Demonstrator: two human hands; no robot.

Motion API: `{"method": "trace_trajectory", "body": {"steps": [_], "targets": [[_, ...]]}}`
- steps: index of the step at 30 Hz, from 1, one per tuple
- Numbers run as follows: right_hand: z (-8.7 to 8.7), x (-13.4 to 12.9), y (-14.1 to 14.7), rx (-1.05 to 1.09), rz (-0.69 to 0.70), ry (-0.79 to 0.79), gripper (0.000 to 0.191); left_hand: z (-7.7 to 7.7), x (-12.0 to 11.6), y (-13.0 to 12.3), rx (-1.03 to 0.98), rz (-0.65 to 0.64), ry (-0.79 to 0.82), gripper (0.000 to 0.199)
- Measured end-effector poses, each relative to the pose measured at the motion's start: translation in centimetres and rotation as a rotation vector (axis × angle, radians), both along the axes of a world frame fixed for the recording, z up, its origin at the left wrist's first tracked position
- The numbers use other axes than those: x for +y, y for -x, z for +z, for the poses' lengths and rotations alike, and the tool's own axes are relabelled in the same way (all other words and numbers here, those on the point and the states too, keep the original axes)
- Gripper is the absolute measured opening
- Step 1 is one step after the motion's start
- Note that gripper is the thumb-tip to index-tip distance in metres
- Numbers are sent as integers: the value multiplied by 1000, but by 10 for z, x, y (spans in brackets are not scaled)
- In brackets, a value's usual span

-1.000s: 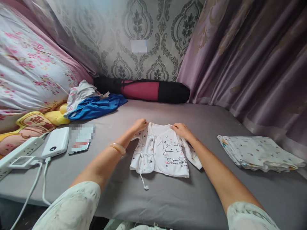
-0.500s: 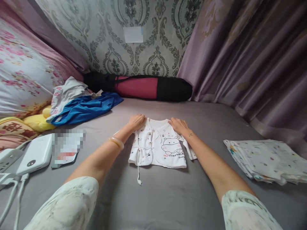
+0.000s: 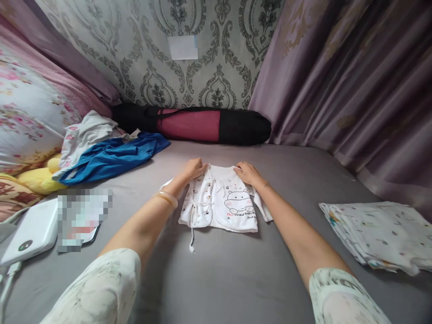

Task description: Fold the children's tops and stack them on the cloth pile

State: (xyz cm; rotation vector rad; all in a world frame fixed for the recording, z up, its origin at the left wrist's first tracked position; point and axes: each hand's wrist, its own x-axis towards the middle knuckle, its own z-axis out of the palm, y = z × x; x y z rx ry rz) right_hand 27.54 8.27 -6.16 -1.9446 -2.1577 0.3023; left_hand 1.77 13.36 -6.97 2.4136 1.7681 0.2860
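Note:
A small white baby shirt [image 3: 232, 200] lies on the grey sheet in front of me, with a cartoon hippo on its right half, small prints on its left half and a tie string hanging below. My left hand [image 3: 195, 169] is closed on the shirt's left shoulder, fingers bent over the cloth. At the opposite shoulder, my right hand [image 3: 249, 173] grips the fabric beside the neckline. Both sleeves stick out past my wrists, partly hidden by my forearms.
Folded patterned cloths [image 3: 381, 234] lie at the right. On the left are a blue garment [image 3: 114, 155], a white power bank [image 3: 32, 231] with a cable, a blurred flat object [image 3: 81, 220] and a yellow plush [image 3: 42, 180]. A black and red long bag [image 3: 189, 125] lies along the wall.
The view has shifted slightly. The shirt lies a little farther up and left in the picture, with both hands still on its shoulders; its left sleeve end now shows beyond my left wrist.

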Motion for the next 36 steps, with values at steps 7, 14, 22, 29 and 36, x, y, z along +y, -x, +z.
{"method": "trace_trajectory", "body": {"steps": [7,14,22,29,36], "targets": [[-1,3,5,-62,-25,6,32,2,0,-6,82,15,-25,41],[1,8,1,23,-26,-5,31,4,1,-8,79,19,-6,42],[12,-48,-84,376,-234,80,22,22,-8,83,-109,210,79,37],[9,-126,-104,223,-325,237,27,18,-63,149,-276,390,157,24],[14,-137,-82,124,-298,187,19,20,-82,120,-410,391,252,20]]}}
